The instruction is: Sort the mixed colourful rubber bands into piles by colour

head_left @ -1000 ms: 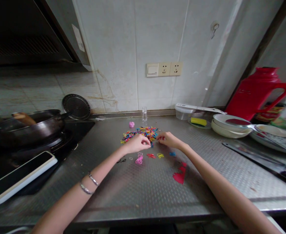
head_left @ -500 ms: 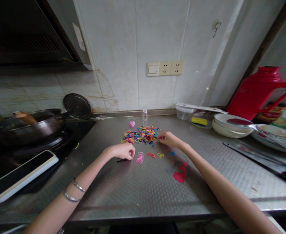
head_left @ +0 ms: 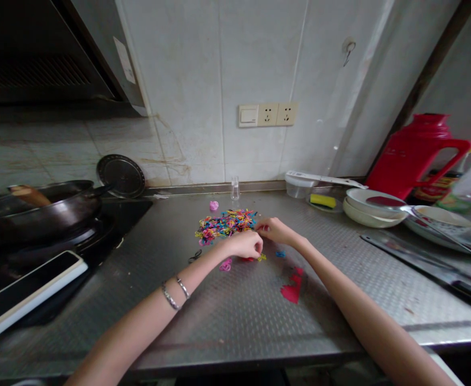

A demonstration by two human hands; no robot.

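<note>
A pile of small colourful rubber bands [head_left: 219, 222] lies on the steel counter. My left hand [head_left: 245, 244] is closed in a pinch over the yellow bands [head_left: 262, 257] and partly covers a red bunch; whatever is between its fingertips is hidden. At the pile's right edge, my right hand [head_left: 278, 231] has its fingers drawn together, and I cannot make out what they hold. Sorted in a row nearer me are black bands [head_left: 195, 256], pink bands [head_left: 226, 265] and blue bands [head_left: 280, 254]. Behind the pile stand a small clear bottle [head_left: 235, 188] and a pink ball-like piece [head_left: 214, 205].
To the left are a pan [head_left: 38, 206] on the stove and a white-edged phone-like slab [head_left: 30, 295]. On the right sit a yellow sponge [head_left: 322, 201], stacked bowls [head_left: 374, 214], a cleaver-like blade [head_left: 412, 257] and a red thermos [head_left: 412, 155]. A red patch [head_left: 292, 288] marks the counter.
My left hand has moved right, from beside the black bands to the red and yellow ones, uncovering the black bands. My right hand stays at the pile's edge. The view has shifted slightly.
</note>
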